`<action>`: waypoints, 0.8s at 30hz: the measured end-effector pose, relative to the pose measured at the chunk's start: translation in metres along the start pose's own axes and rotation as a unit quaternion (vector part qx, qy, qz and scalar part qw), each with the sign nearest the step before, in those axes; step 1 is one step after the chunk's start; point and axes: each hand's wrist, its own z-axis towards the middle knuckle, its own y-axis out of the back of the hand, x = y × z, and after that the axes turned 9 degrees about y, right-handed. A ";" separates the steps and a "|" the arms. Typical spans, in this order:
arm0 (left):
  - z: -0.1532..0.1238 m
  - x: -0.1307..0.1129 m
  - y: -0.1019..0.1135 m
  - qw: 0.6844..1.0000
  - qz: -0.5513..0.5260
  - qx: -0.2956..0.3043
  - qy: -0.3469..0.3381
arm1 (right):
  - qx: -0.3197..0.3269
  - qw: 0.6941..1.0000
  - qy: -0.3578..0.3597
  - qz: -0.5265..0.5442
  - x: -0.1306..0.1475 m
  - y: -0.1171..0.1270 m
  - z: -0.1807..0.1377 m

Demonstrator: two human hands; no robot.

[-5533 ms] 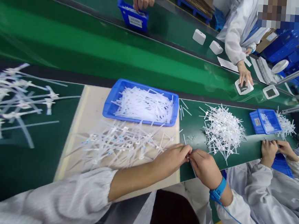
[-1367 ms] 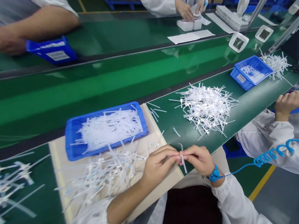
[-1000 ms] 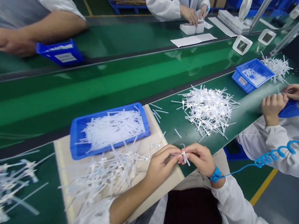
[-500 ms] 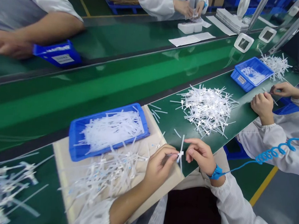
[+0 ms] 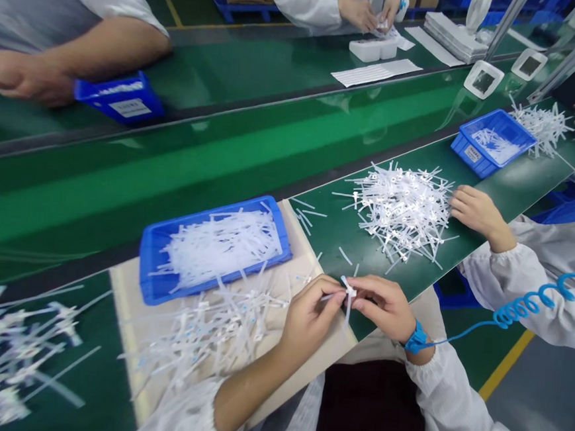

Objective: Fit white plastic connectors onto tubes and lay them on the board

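Note:
Between my two hands is a small white clip-like piece with thin translucent strips. The fingers and thumb of my left hand pinch it from the left. On the other side my right hand, with a blue wrist strap, closes thumb and fingers on it. A heap of similar strip pieces lies on the beige board beside my left forearm. Past that heap, a blue tray holds many loose translucent strips.
A large pile of white strip pieces lies on the green table; a co-worker's hand touches its right edge. Another pile sits at left. Further right stands a blue bin. A coiled blue cord runs from my wrist strap.
My right hand has moved left and closed on the strip piece, which has tilted. The co-worker's hand at right has reached to the large pile.

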 end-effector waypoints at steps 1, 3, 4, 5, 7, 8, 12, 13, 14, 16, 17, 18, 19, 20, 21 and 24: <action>0.000 0.000 0.000 1.000 0.001 0.005 0.000 | -0.003 1.000 -0.007 -0.002 0.001 0.000 0.000; 0.001 -0.002 -0.001 1.000 0.003 0.014 0.001 | -0.020 1.000 -0.017 0.004 0.001 0.001 -0.001; 0.001 -0.002 -0.001 1.000 0.003 0.021 0.001 | -0.029 0.999 -0.023 0.010 0.001 0.002 -0.002; 0.002 -0.003 -0.002 1.000 0.001 0.028 0.000 | -0.038 0.999 -0.030 0.017 0.000 0.002 -0.002; 0.002 -0.003 -0.002 0.999 -0.009 0.046 -0.007 | -0.059 0.996 -0.051 0.044 -0.002 0.003 -0.003; 0.002 -0.003 -0.003 0.998 -0.015 0.055 -0.012 | -0.078 0.993 -0.062 0.064 -0.003 0.003 -0.003; 0.001 -0.003 -0.002 0.993 -0.040 0.087 -0.069 | -0.208 0.966 -0.071 0.138 -0.010 0.002 -0.001; 0.000 -0.004 -0.001 0.988 -0.037 0.111 -0.098 | -0.234 0.960 -0.069 0.138 -0.011 0.001 -0.001; -0.002 -0.007 -0.001 0.981 -0.026 0.143 -0.129 | -0.251 0.957 -0.069 0.132 -0.012 0.001 0.000; -0.007 -0.013 -0.002 0.958 0.006 0.228 -0.174 | -0.256 0.958 -0.079 0.103 -0.012 0.000 0.000; -0.010 -0.017 -0.004 0.945 0.015 0.272 -0.180 | -0.248 0.961 -0.085 0.084 -0.012 0.000 0.000; -0.014 -0.020 -0.006 0.933 0.014 0.315 -0.175 | -0.235 0.966 -0.090 0.063 -0.012 0.000 -0.001; -0.018 -0.023 -0.010 0.919 0.000 0.357 -0.166 | -0.220 0.970 -0.094 0.040 -0.011 0.000 -0.001; -0.021 -0.025 -0.014 0.904 -0.023 0.396 -0.159 | -0.202 0.975 -0.095 0.015 -0.010 -0.001 -0.001; -0.025 -0.026 -0.019 0.887 -0.052 0.431 -0.156 | -0.183 0.979 -0.090 -0.009 -0.009 -0.002 -0.001; -0.032 -0.016 -0.034 0.841 -0.133 0.498 -0.165 | -0.131 0.988 -0.057 -0.064 -0.004 -0.011 0.004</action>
